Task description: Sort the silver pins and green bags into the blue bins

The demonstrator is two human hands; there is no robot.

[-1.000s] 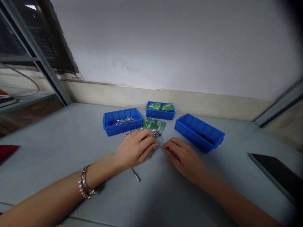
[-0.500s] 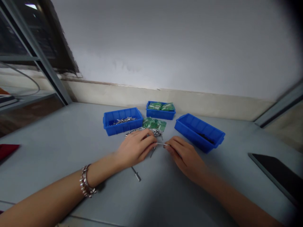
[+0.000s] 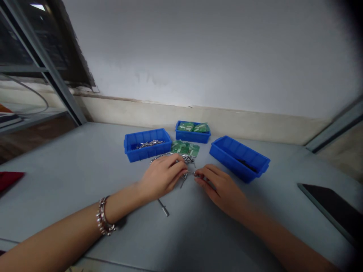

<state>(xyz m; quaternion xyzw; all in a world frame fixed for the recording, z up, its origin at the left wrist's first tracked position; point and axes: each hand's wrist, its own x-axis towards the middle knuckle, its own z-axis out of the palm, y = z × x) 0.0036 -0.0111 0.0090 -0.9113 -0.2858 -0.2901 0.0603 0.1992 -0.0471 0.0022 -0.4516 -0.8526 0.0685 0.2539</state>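
Observation:
A thin silver blind rivet (image 3: 191, 173) spans the small gap between my two hands. My left hand (image 3: 164, 173) pinches one end of it, and my right hand (image 3: 217, 187) closes thumb and fingers around the other end, hiding part of it. Just beyond my left fingers lies a pile of similar silver rivets (image 3: 188, 158), partly covered by that hand. One loose rivet (image 3: 183, 180) rests beneath the hands. Another single rivet (image 3: 163, 207) lies nearer to me, below my left wrist, its thin pin pointing away.
Behind the pile lies a green-printed plastic packet (image 3: 185, 148). A blue bin (image 3: 147, 153) at left contains rivets; a rear blue bin (image 3: 193, 136) has green packets; the right blue bin (image 3: 235, 163) holds dark pieces. A dark tablet-like device (image 3: 331, 207) lies far right.
My right hand has shifted slightly left, toward my left hand, and less of the rivet shows between them. My left hand stays nearly in place.

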